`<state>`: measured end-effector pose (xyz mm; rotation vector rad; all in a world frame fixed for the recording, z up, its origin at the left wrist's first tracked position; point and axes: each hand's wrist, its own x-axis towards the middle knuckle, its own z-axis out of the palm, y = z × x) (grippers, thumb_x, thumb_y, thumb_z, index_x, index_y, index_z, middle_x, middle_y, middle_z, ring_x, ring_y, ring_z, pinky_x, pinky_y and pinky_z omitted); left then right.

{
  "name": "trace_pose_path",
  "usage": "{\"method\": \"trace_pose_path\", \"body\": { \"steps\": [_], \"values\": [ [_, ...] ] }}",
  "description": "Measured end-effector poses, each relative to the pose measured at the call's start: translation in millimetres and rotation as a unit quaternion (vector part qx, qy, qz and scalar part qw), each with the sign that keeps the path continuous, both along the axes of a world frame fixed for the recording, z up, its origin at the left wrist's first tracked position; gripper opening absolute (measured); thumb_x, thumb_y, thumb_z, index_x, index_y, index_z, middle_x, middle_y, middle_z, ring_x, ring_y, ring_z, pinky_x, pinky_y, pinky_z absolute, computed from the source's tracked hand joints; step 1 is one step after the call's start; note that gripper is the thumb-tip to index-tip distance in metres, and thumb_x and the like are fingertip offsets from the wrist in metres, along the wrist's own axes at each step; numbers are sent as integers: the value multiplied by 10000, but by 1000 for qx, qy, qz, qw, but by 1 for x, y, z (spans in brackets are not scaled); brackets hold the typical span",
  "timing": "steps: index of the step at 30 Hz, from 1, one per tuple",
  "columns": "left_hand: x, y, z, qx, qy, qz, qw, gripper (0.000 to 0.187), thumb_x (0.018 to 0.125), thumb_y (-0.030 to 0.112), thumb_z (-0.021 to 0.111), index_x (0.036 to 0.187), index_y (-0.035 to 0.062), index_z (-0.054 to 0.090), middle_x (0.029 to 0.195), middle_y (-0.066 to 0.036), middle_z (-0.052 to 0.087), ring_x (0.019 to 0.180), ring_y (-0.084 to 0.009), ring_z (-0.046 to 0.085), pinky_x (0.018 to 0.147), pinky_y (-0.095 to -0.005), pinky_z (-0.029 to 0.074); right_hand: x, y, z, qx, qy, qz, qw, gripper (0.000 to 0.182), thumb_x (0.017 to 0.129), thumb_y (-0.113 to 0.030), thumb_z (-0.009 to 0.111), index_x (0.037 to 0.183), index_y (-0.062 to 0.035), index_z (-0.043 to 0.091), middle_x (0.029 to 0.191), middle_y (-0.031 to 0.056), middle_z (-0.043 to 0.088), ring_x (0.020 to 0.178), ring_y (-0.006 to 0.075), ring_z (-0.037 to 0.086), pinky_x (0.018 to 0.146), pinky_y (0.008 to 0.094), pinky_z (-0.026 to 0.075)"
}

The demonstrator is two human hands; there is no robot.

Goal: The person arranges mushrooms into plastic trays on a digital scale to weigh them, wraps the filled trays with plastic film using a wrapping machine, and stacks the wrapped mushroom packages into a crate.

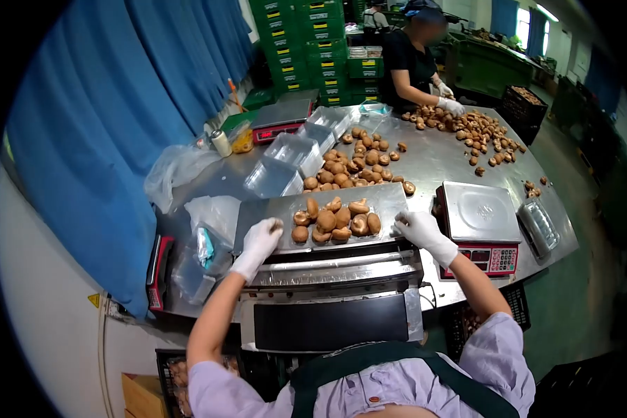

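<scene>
Brown mushrooms (326,221) lie in a clear tray on the metal top of a wrapping machine (258,207). My left hand (262,240), in a white glove, is at the left of the mushrooms, its fingers closed together. On the right side my gloved right hand (418,228) is also closed, near the edge of the metal top. Clear film seems to stretch between the hands, but what the fingers pinch is too small to make out. In front of them run a roller (327,264) and a dark plate (331,324).
Loose mushrooms (355,164) and stacked clear trays (275,178) lie beyond the machine. A scale (482,212) stands at the right, another (282,115) at the back left. A co-worker (411,63) handles a mushroom pile (482,131) at the far side. Green crates (306,42) stand behind.
</scene>
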<state>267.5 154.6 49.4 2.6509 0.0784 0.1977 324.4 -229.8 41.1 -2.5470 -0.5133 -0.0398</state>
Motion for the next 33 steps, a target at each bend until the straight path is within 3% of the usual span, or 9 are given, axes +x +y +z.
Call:
{"method": "trace_pose_path", "body": {
  "steps": [4,8,12,16,20,22,24,27,33],
  "values": [
    [-39,8,20,152,-75,-342,925,214,762,150,594,972,148,640,909,-98,606,836,-295,597,698,-408,496,-17,-20,16,-182,-23,185,966,295,731,-239,653,985,-91,628,826,103,639,743,292,639,667,384,509],
    [-53,27,9,340,-44,-485,805,294,811,135,489,1068,223,603,1102,-1,579,802,-203,577,605,-340,477,-26,-27,-6,-93,-243,395,881,296,799,-204,572,1072,-91,589,1022,157,558,825,324,592,716,400,497],
    [-51,25,-10,276,-66,-423,860,122,750,147,624,859,184,666,906,-12,640,713,-217,599,584,-322,486,-36,-18,-24,-91,-94,300,945,303,873,-201,505,1128,-46,558,977,158,557,899,335,559,769,389,499],
    [-79,42,-27,-86,128,-166,974,71,801,67,629,780,39,567,687,-57,559,656,-178,618,584,-319,492,-63,-34,-26,25,-46,268,962,127,828,-168,533,882,-56,560,824,131,581,759,340,575,666,428,467],
    [-127,32,64,-220,289,-130,923,228,884,219,594,1019,35,590,923,-116,628,775,-195,592,676,-298,467,-109,-60,41,208,171,215,939,100,890,-109,532,958,-75,598,740,74,621,683,183,625,632,320,485],
    [-135,25,109,-347,211,-107,907,73,883,120,581,915,54,578,778,-42,587,611,-119,525,588,-258,428,-116,-67,100,240,229,199,922,140,938,-103,495,1022,-78,603,767,69,639,687,100,629,619,261,495],
    [-94,38,120,-341,-88,-251,902,275,902,132,556,665,53,440,603,-20,445,514,-115,510,513,-281,460,-98,-65,124,346,47,258,901,142,937,-120,515,983,-7,587,862,69,646,751,115,638,645,248,506],
    [-42,24,145,-386,-158,-107,903,114,865,107,609,819,17,555,787,-40,570,784,-138,580,723,-262,480,-28,-31,119,503,-10,189,843,100,912,-65,539,950,6,597,971,77,651,926,128,615,763,264,502],
    [123,25,-8,-298,-158,-125,933,399,796,-30,590,1185,48,541,1090,-49,595,1018,-135,561,929,-269,422,114,32,-19,204,-195,51,958,433,797,-115,644,1197,-12,516,1222,228,527,1116,363,528,953,372,436]
  ]
}}
